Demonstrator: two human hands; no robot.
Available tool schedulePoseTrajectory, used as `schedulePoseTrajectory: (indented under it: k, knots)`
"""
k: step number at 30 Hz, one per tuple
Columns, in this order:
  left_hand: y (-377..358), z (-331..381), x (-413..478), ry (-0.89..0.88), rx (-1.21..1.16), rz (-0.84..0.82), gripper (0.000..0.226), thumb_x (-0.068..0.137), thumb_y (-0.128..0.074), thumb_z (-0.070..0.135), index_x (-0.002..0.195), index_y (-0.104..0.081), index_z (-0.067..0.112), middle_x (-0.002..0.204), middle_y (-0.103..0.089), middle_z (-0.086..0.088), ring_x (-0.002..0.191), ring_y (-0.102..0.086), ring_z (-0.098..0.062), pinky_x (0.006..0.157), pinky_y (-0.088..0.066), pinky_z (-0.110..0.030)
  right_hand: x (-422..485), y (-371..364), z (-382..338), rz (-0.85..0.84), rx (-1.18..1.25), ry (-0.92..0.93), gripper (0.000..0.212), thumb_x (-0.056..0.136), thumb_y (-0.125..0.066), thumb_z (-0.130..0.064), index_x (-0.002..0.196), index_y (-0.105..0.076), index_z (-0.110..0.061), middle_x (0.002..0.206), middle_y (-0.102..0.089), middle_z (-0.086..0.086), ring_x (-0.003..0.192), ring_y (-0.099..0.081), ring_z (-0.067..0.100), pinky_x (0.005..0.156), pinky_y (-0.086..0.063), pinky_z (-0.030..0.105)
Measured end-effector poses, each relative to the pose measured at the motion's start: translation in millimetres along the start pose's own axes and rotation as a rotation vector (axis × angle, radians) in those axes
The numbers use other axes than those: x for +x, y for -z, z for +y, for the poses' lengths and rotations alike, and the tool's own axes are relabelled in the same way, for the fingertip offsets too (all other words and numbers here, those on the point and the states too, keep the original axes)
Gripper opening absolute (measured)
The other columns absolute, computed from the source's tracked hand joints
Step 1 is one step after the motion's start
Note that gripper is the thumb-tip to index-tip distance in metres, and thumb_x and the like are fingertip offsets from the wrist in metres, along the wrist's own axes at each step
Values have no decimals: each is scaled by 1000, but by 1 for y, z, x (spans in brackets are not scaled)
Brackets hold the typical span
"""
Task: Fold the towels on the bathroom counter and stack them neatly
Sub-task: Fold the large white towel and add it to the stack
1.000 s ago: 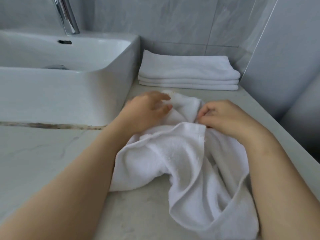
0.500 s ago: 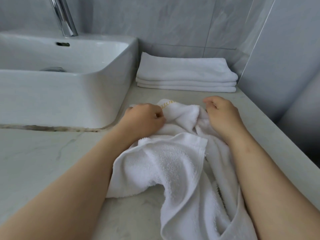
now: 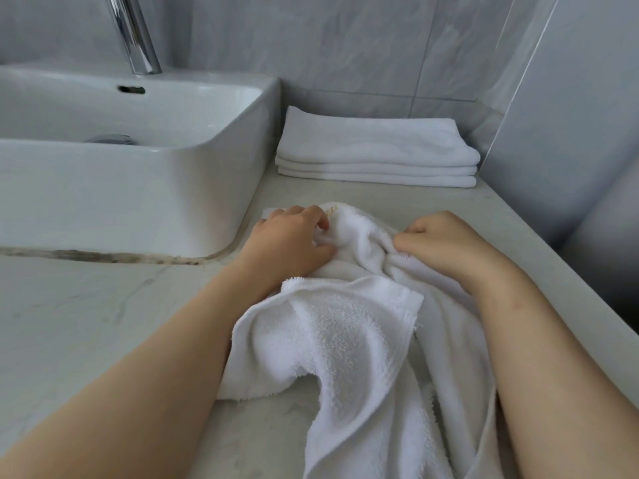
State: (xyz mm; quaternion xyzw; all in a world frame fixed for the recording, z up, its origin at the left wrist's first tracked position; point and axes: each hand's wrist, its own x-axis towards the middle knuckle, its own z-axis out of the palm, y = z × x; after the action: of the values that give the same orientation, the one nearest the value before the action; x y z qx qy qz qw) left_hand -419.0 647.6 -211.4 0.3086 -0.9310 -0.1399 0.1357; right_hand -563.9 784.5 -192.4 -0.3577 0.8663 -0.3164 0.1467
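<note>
A crumpled white towel [image 3: 349,340] lies on the pale marble counter [image 3: 86,323], trailing toward the near edge between my forearms. My left hand [image 3: 290,243] grips its far left part, fingers curled into the cloth beside a bit of gold stitching. My right hand [image 3: 439,240] pinches a bunched fold at the far right. A neat stack of three folded white towels [image 3: 373,150] sits against the back wall, a little beyond both hands.
A white vessel sink [image 3: 138,174] with a chrome tap [image 3: 133,32] fills the left side, close to my left hand. Grey tiled walls close the back and right. The counter's right edge [image 3: 560,271] drops off beside my right forearm.
Both hands have shifted along the towel's far edge; the right hand came back toward me and now pinches a fold, and the left hand spread further left over the cloth.
</note>
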Motion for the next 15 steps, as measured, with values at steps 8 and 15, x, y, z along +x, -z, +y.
schedulePoseTrajectory:
  k: [8,15]
  knots:
    - [2,-2,0,9,-43,-2,44,84,-59,39,123,-47,22,122,-50,-1,110,-51,-23,89,-39,-32,-12,-5,-16,759,-322,498,9,70,-69,-13,79,-68,-15,90,-63,7,93,-52,35,76,-28,36]
    - [-2,-6,2,57,15,-18,41,89,-47,39,127,-46,25,126,-53,-1,115,-49,-23,92,-37,-32,-2,-13,-5,265,-292,260,48,91,-48,-46,59,-49,-11,69,-54,-3,87,-50,28,67,-29,32]
